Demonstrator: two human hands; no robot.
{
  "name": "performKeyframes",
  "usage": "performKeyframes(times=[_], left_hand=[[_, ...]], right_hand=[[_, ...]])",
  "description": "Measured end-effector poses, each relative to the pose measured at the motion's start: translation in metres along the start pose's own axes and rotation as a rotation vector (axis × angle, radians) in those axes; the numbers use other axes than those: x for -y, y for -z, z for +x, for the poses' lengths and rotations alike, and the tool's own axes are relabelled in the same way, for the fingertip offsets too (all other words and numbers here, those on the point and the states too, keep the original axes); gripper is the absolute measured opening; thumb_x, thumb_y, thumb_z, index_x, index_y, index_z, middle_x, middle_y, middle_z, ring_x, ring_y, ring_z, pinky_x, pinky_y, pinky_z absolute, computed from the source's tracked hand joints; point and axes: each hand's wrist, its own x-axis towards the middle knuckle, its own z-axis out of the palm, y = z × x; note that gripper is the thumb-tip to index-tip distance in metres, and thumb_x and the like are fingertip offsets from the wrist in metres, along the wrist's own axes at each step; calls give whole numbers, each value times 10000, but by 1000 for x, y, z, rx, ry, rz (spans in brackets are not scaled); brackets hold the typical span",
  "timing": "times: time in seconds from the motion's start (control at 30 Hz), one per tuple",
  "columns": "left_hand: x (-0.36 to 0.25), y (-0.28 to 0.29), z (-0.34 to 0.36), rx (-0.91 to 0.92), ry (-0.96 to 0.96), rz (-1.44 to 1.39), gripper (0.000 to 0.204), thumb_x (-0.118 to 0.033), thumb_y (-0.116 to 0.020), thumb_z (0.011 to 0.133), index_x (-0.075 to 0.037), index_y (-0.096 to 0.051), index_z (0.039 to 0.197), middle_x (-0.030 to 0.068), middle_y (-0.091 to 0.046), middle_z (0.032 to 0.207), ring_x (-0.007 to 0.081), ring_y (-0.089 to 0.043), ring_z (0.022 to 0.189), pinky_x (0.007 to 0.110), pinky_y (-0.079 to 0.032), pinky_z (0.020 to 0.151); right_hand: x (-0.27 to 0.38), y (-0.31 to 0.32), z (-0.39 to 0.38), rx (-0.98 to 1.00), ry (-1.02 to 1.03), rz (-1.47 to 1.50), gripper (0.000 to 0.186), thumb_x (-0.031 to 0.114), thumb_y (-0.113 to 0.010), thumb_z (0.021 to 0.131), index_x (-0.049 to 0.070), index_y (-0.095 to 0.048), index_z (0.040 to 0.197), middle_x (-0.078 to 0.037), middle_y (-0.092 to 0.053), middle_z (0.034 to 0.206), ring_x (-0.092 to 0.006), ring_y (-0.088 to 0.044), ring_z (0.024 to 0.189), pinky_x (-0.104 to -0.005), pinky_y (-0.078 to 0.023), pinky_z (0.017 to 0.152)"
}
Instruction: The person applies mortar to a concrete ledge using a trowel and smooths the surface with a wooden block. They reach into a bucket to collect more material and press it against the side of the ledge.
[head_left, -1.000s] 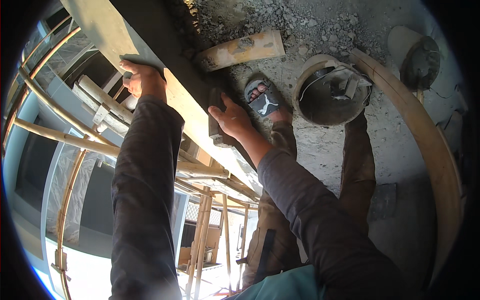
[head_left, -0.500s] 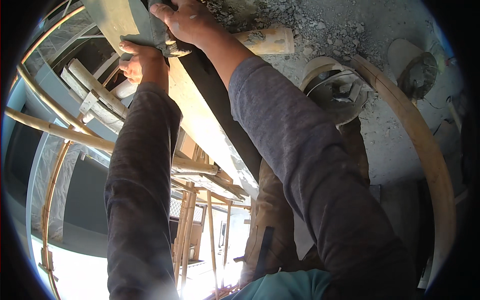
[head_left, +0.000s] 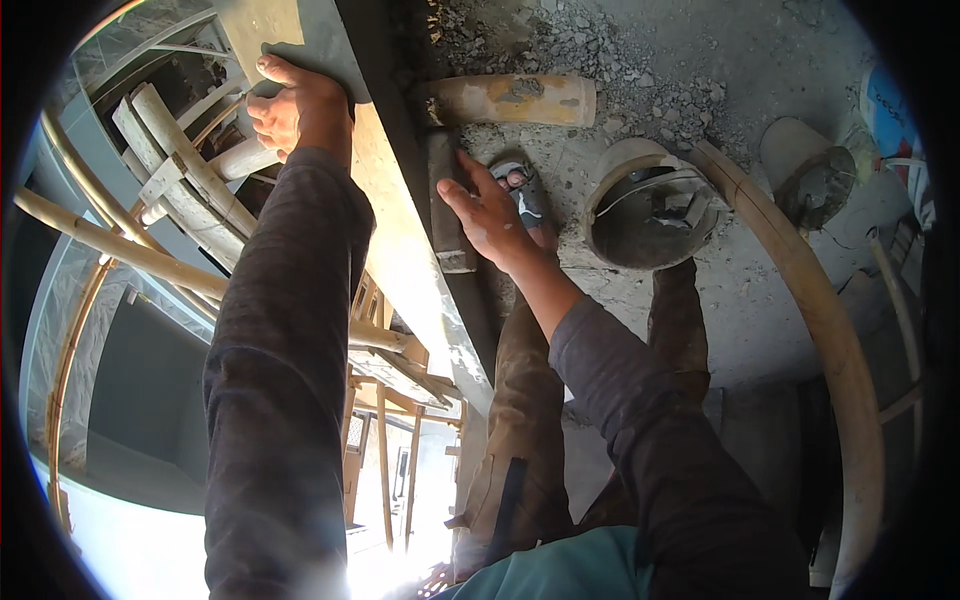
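Note:
A long pale board [head_left: 390, 230] runs diagonally along a dark wet-looking cement face [head_left: 385, 120], with grey smears near its upper end. My left hand [head_left: 302, 110] grips the board near that end, fingers curled over its outer edge. Lower and to the right, my right hand [head_left: 485, 208] is closed on a grey, oblong float [head_left: 452, 255], held lengthwise against the dark cement strip beside the board. The back of that hand has pale smears. My sandalled foot [head_left: 520, 190] shows just beyond it.
A bucket [head_left: 625, 235] with a tool inside, a second bucket [head_left: 790, 160], rubble [head_left: 640, 90], a short pale curved piece [head_left: 510, 100] and a long timber [head_left: 820, 300] lie on the right-hand floor. Wooden poles [head_left: 120, 250] and an open drop are to the left. A blue container [head_left: 885, 115] sits far right.
My right hand went up the cement strip beside my left hand half a second ago and is now back lower with the float. My left hand stays on the board; the view has shifted.

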Motion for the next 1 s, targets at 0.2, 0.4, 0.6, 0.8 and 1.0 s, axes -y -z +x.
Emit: performKeyframes(times=[0.2,0.4,0.6,0.8,1.0], left_hand=[[3,0,-7,-1,19,-59,809,-705,-438,920,-4,-549,1309,170,-594,1294,335,-495,1261,424,-405,1075],[-11,12,-15,128,42,23,846,-743,-383,930,-96,-403,1475,159,-411,1492,341,-331,1411,468,-269,1159],[-5,23,-3,196,35,63,874,-761,-360,932,-135,-333,1542,159,-322,1581,348,-259,1473,494,-206,1196],[8,4,-5,-9,-62,34,858,-743,-346,930,-53,-511,1411,144,-550,1399,326,-451,1331,412,-377,1100],[-5,21,-13,107,-11,51,837,-725,-359,942,-72,-446,1459,152,-463,1467,339,-379,1384,445,-307,1135]], right_hand=[[166,-6,128,-46,435,-245,717,507,-588,960,32,-452,1480,-280,-585,1354,-395,-564,1264,-425,-440,1060],[192,-14,141,3,519,-154,711,495,-580,978,38,-424,1500,-249,-587,1359,-355,-578,1244,-415,-456,1035],[72,-21,38,10,107,-177,833,534,-681,895,15,-420,1493,-255,-552,1409,-355,-529,1317,-403,-434,1068],[10,18,-14,130,-340,-145,856,541,-691,908,62,-366,1540,-177,-559,1381,-245,-550,1240,-341,-424,1045],[127,17,75,-13,187,-61,801,521,-663,923,34,-409,1506,-216,-573,1375,-267,-548,1248,-363,-428,1043]])
